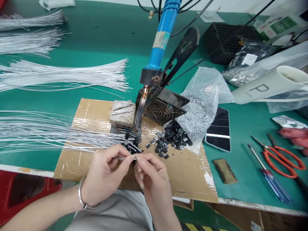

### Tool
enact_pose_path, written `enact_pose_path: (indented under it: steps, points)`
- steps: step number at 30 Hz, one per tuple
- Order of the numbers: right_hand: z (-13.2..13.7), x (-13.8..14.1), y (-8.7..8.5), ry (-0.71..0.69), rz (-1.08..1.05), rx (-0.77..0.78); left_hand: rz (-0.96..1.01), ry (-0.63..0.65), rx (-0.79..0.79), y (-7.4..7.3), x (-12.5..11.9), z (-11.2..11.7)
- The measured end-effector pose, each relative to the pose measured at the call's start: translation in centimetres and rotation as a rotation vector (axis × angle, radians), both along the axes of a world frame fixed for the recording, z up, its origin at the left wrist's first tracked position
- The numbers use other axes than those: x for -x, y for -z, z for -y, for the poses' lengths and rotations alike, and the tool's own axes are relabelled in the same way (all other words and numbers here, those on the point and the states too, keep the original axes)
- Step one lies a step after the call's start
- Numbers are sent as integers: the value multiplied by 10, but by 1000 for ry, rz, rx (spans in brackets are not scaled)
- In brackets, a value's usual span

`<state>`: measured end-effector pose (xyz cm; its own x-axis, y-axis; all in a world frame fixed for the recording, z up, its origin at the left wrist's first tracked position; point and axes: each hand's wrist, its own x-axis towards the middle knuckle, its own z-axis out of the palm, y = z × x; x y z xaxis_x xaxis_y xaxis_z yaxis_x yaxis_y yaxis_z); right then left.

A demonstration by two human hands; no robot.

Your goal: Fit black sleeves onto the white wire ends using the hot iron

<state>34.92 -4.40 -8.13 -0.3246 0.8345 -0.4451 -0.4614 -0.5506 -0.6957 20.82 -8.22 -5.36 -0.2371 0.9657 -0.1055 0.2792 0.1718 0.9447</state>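
Hands; well beyond, "P" cup

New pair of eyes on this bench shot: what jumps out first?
Probably the blue-handled iron, slanting down from top centre toward the cardboard. Next, the left hand and right hand, close together at lower centre, pinching a thin piece. Then the white wires bundled along the left, and the small black pieces heaped right of centre.
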Motion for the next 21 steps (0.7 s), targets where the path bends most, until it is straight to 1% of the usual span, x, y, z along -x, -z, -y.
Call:
enact_pose_path:
  steps: [5, 10, 16, 19, 21]
  points:
    - [1, 1, 1, 11, 3, -15, 70, -30, 20, 0, -2, -1]
    - [0, -2, 0, -22, -4, -37, 120, -26, 49, -2, -1, -4]
    - [0, -6, 6, -34, 42, -107, 76, -39, 66, -3, 1, -6]
    - [1, -4, 9, -31, 76, -157, 91, -25, 63, -3, 1, -5]
    - [1, -3, 9, -30, 81, -161, 112, -9, 65, -3, 1, -5]
